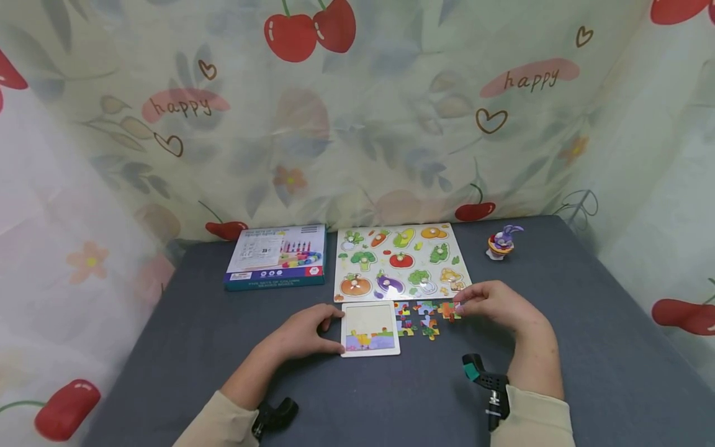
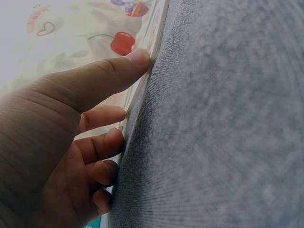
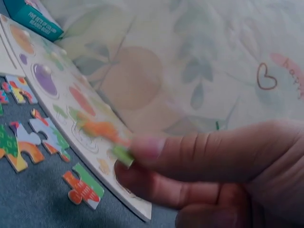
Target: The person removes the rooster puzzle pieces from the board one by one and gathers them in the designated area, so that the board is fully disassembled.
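Observation:
A small white puzzle tray (image 1: pixel 371 355) lies flat on the table, its lower part filled with a purple and yellow picture strip. My left hand (image 1: pixel 306 332) rests at the tray's left side, with the thumb near its lower corner and the index finger farther up; in the left wrist view the thumb (image 2: pixel 114 73) lies along the edge and the other fingers are loosely bent. Between thumb and index finger, my right hand (image 1: pixel 503 304) pinches an orange and green puzzle piece (image 3: pixel 102 129), blurred in the right wrist view. Several loose puzzle pieces (image 1: pixel 426 308) lie right of the tray.
Behind the tray lies a white vegetable board (image 1: pixel 410 247) with knobbed pictures. A teal-edged box (image 1: pixel 276 257) sits at the back left, and a purple rabbit figurine (image 1: pixel 501 243) stands at the back right. Printed curtains surround the grey table (image 1: pixel 385 403).

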`<move>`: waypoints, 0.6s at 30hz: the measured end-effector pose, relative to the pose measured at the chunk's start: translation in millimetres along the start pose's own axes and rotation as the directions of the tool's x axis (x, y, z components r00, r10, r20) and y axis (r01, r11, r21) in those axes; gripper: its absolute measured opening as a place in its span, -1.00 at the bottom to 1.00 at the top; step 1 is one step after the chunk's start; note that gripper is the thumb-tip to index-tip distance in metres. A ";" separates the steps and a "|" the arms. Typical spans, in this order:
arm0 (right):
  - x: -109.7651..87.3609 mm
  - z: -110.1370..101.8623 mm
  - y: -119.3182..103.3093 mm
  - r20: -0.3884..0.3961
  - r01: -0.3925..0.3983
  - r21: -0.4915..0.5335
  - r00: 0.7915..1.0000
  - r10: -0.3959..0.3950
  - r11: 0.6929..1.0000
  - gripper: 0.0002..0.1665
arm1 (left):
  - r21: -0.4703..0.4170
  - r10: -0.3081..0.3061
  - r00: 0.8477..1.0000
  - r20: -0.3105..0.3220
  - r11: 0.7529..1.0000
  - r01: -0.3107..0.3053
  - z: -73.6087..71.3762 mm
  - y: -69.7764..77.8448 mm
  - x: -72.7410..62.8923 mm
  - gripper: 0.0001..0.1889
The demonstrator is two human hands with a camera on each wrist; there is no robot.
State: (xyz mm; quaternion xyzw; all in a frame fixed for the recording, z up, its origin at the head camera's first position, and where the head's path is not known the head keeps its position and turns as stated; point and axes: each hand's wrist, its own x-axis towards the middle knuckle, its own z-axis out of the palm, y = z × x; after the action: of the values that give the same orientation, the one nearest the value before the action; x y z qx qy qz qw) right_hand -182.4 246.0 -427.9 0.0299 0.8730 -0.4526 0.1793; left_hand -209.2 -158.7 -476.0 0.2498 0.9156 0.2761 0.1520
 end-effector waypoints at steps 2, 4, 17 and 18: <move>0.5 0.0 3.6 0.024 -0.018 -0.007 1.000 0.018 1.000 -0.61 | 0.000 -0.003 1.000 0.000 1.000 0.003 -0.4 0.2 0.3 -0.29; 1.8 1.0 7.0 0.041 -0.044 -0.016 0.998 0.045 0.999 -0.63 | 0.002 -0.005 1.000 0.001 1.000 0.005 -0.4 0.2 0.4 -0.29; 5.5 5.1 13.6 0.064 -0.119 -0.034 0.991 0.121 0.992 -0.65 | 0.006 0.010 1.000 0.002 1.000 -0.010 2.0 -1.7 1.5 -0.29; 5.3 4.5 12.6 0.052 -0.108 -0.044 0.993 0.110 0.993 -0.64 | 0.008 0.010 1.000 0.003 1.000 -0.010 2.1 -1.9 1.6 -0.29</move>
State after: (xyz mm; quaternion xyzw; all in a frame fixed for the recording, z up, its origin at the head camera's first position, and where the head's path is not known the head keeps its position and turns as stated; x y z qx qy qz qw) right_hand -183.3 249.3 -441.9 0.0616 0.8741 -0.4245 0.2281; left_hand -210.3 -158.3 -479.0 0.2551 0.9152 0.2730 0.1509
